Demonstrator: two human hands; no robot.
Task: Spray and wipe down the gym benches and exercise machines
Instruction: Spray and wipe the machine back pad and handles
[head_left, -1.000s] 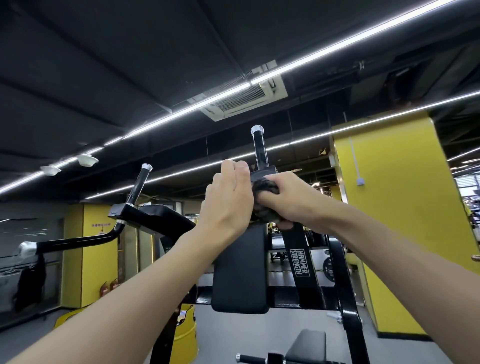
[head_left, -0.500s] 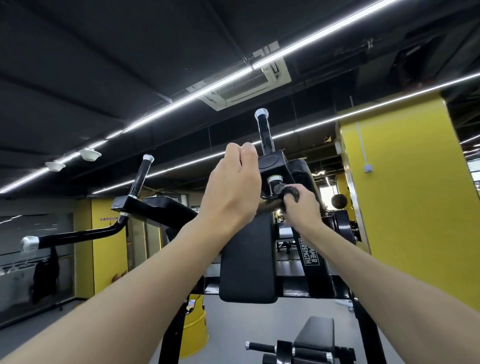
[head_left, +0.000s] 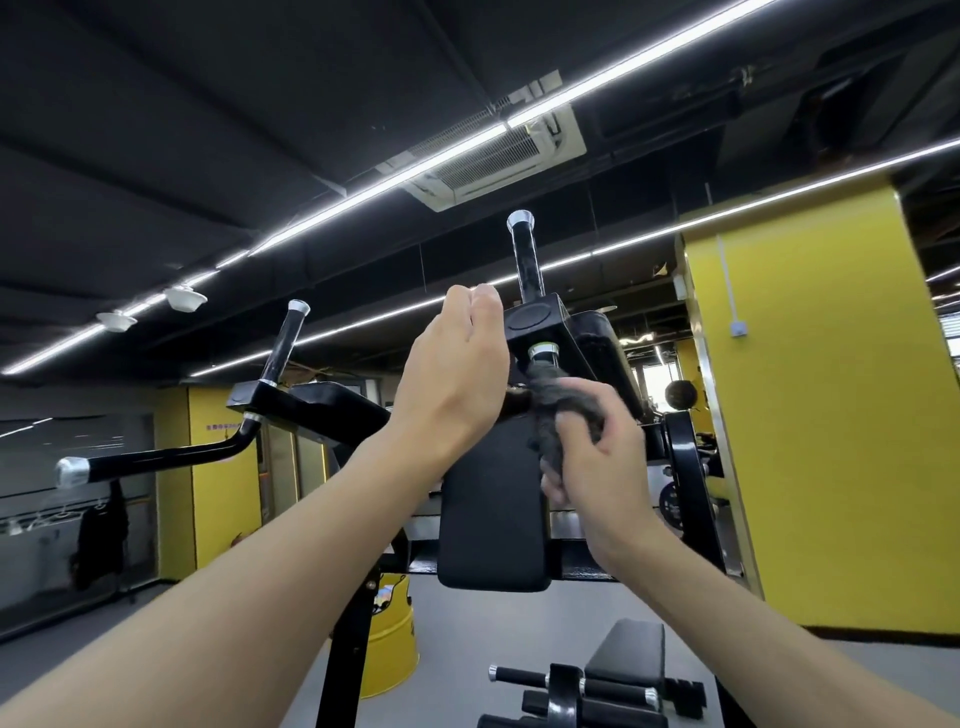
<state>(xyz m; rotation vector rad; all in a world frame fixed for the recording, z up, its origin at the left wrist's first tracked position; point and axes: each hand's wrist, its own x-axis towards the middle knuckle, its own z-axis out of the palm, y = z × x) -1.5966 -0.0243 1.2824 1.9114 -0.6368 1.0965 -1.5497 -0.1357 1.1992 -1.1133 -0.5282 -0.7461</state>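
Machine is seen from below in the head view. Its top, above the pad, is gripped by the left hand with fingers curled over, seemingly to steady it. A cloth is clutched in the right hand and held against the short bar under the bracket, where wiping is judged under way. Room is tight beside the bracket's edge and the upright handle. More space lies rightward, before the pillar.

Left hand grips machine handle; right hand holds dark cloth against it, above back pad.
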